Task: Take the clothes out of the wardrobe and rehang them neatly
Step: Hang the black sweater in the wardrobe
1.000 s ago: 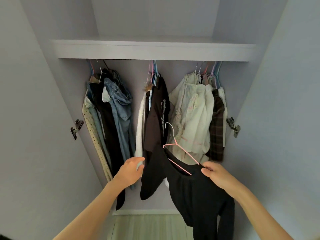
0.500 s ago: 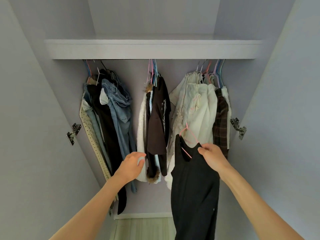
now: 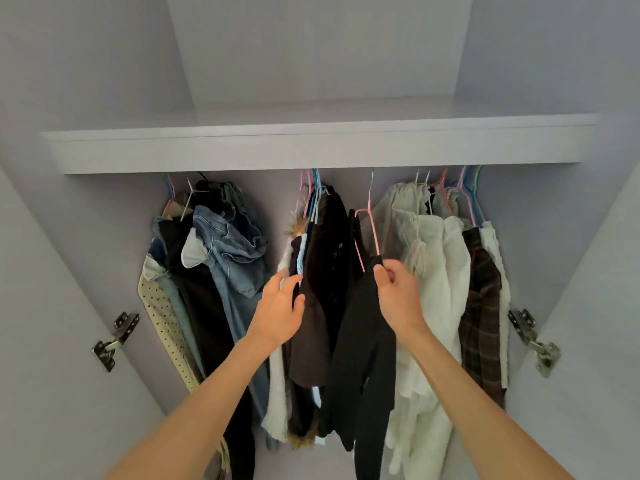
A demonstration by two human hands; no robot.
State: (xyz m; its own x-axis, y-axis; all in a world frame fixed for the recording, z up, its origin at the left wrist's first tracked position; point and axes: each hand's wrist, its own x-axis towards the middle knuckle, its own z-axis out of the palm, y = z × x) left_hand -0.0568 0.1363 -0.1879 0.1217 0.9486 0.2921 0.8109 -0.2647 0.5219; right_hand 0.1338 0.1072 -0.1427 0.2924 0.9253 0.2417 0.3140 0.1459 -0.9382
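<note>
A black top [image 3: 367, 355] hangs on a pink wire hanger [image 3: 367, 233] whose hook reaches up under the shelf, between the middle and right bunches of clothes. My right hand [image 3: 398, 292] pinches the top's shoulder at the hanger's lower end. My left hand [image 3: 280, 306] touches the dark brown jacket [image 3: 318, 306] in the middle bunch with loosely spread fingers. The rail itself is hidden behind the shelf [image 3: 311, 147].
Jeans and dark trousers [image 3: 225, 258] hang at the left, cream and plaid garments [image 3: 446, 278] at the right. Metal door hinges [image 3: 114, 341] stick out from both side walls, the other hinge [image 3: 533, 341] at the right.
My right hand has lifted the black top on its pink hanger up toward the rail. My left hand has risen from low at the left onto the middle bunch. The view tilted upward.
</note>
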